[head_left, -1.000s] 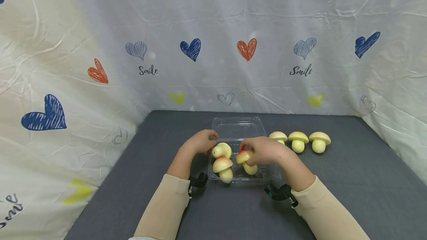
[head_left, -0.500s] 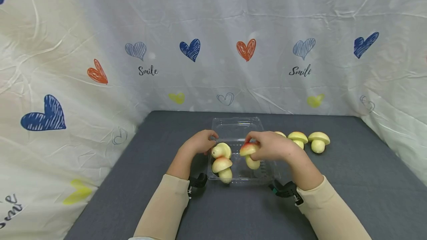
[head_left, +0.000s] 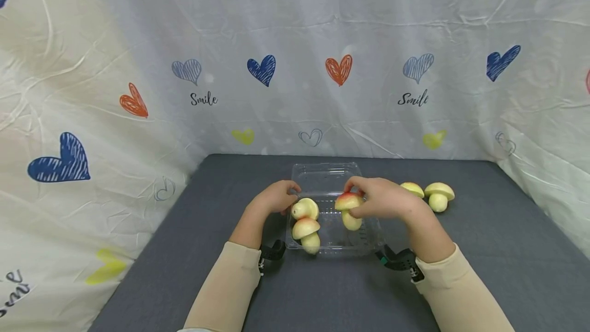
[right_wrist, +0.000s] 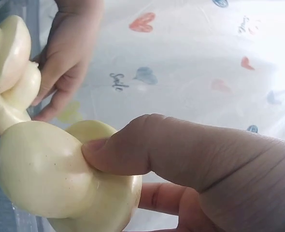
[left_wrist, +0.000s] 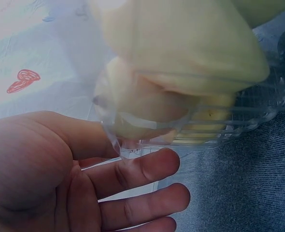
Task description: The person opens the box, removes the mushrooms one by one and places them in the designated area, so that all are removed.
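While right hand grips mushroom at cap and stem, left hand pinches clear box at left, probably steadying it.

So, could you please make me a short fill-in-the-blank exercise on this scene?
1. A red-tinged mushroom is held in the person's ____ grip.
2. The lid of the clear box is ____.
3. The pair of mushrooms resting inside lies along its ____ side.
4. In the head view, ____ other mushrooms show on the table.

Missing words: right; open; left; two.
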Available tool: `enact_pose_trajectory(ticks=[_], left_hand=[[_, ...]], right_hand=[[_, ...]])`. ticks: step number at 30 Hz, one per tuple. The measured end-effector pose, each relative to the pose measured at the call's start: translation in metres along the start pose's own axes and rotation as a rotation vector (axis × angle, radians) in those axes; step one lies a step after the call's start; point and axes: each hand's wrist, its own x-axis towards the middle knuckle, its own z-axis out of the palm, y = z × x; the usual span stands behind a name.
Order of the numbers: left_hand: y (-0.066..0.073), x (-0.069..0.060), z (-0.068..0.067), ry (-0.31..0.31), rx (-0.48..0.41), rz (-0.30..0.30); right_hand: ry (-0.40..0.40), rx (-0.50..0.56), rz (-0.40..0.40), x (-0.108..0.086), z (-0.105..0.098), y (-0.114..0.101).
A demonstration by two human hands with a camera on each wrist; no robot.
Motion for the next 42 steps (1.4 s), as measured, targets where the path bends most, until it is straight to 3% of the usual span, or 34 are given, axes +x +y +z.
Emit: enact_pose_trajectory(ticks=[18,31,42], left_hand=[[0.003,0.0,0.002,0.013,0.004,0.027],[-0.003,0.003,0.005,0.005,-0.007,0.029],[-0.004,0.001,0.0,0.011,-0.005,0.037]], right_hand=[[0.038,0.073,0.065,-0.016,-0.023,0.012],[0.174,0.109,0.041,-0.036,-0.012,0.046],[0.189,0.144,0.036,-0.053,-0.008,0.064]])
